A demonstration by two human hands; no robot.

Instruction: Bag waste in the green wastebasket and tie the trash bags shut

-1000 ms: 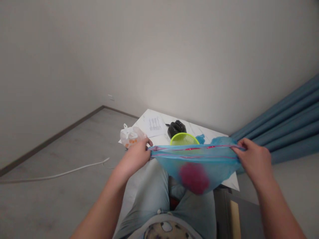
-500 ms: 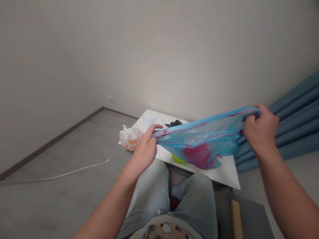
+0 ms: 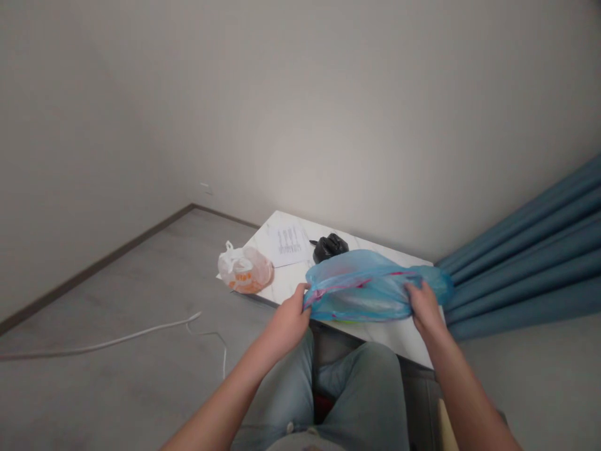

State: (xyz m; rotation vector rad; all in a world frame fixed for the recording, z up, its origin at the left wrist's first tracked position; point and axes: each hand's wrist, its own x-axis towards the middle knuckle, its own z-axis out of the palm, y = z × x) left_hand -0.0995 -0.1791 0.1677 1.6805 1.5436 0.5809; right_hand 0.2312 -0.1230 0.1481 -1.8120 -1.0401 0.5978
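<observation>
A translucent blue plastic bag (image 3: 361, 291) with pink drawstring strips spreads low over the white marble-look table (image 3: 404, 338). My left hand (image 3: 293, 313) is closed on the bag's left edge, and my right hand (image 3: 423, 304) grips its right side. Beyond my right hand, a bulging part of the bag reaches towards the curtain. A sliver of something yellow-green shows under the bag's front edge. Behind the bag lies a black plastic bundle (image 3: 330, 247).
On the table's left end sit a knotted white bag with orange print (image 3: 245, 269) and a printed paper sheet (image 3: 288, 245). Blue curtains (image 3: 530, 250) hang at the right. A white cable (image 3: 117, 342) lies on the grey floor.
Both hands have come lower and closer together, the right one moving left and down. The stretched bag has slackened and puffed out above the table. The pink-red patch seen through it no longer shows.
</observation>
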